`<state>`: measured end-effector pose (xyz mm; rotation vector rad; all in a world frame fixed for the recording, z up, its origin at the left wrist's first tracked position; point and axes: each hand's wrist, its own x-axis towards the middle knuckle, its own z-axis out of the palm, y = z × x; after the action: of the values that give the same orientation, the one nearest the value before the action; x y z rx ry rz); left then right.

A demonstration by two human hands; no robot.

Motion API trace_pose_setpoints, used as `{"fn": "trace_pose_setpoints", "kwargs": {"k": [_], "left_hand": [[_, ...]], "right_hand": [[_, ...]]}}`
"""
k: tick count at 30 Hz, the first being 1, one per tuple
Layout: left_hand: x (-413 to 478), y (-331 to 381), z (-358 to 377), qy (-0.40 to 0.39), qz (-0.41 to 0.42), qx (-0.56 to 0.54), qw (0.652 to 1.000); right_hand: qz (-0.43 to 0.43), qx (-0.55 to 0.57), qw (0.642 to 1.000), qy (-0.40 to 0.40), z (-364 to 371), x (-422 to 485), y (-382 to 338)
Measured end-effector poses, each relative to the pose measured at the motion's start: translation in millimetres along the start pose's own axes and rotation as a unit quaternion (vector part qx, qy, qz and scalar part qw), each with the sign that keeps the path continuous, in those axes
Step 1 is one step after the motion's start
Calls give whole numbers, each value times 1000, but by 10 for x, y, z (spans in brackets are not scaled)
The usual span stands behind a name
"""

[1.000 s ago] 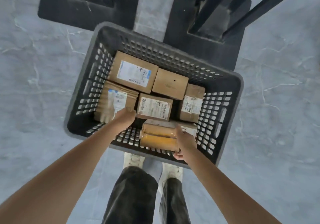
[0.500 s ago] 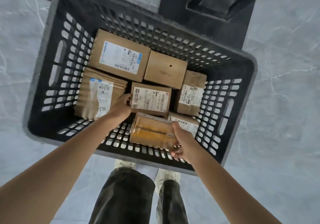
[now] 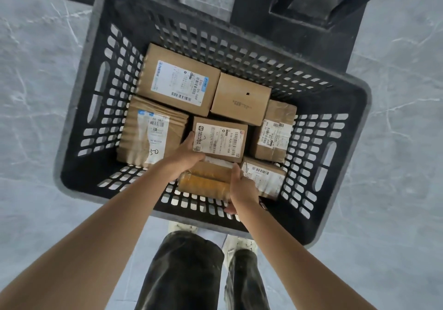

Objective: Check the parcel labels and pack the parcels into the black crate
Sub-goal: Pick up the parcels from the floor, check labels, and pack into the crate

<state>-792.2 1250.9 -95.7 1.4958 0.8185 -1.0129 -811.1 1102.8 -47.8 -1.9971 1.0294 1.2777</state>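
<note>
Down in the black perforated plastic crate [image 3: 335,127] on the grey marble-look floor [image 3: 36,93], both hands are on parcels.

From the head cam I'm looking straight down into it: my left hand [image 3: 185,152] is curled around the near-left corner of the small brown cardboard box with the white barcode label [image 3: 219,139], thumb up its left side. My right hand [image 3: 243,189] is wrapped round the right end of the brown tape-wrapped parcel [image 3: 205,179], which sits against the crate's near wall, just under that small box. Around them: a big labelled carton [image 3: 178,81] back left, a plain cardboard box [image 3: 241,98] beside it, a corrugated-wrapped parcel marked "50" [image 3: 151,132] on the left, and two taped labelled parcels [image 3: 273,132] [image 3: 263,176] on the right. All label text is too small for me to check.
</note>
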Motion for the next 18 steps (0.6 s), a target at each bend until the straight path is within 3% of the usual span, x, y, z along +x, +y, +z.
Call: {"fn": "trace_pose_setpoints", "kwargs": {"k": [5,9,11,14,18], "left_hand": [[58,-53,-65,13,-8,-86,996],[102,-40,-122,12,1,-60,998],[125,-53,-123,16,6,-58,998],[151,-88,-76,49,2,-85,995],[157,-98,-36,93,-6,-124,988]], "right_hand": [[-33,-27,999,-19,-6,90,-43],[-15,-79,996,-41,-43,110,-162],[-73,-123,988,-56,0,80,-157],[-203,-264,943,-21,96,90,-122],[-251,-295,921,-38,72,164,-221]]}}
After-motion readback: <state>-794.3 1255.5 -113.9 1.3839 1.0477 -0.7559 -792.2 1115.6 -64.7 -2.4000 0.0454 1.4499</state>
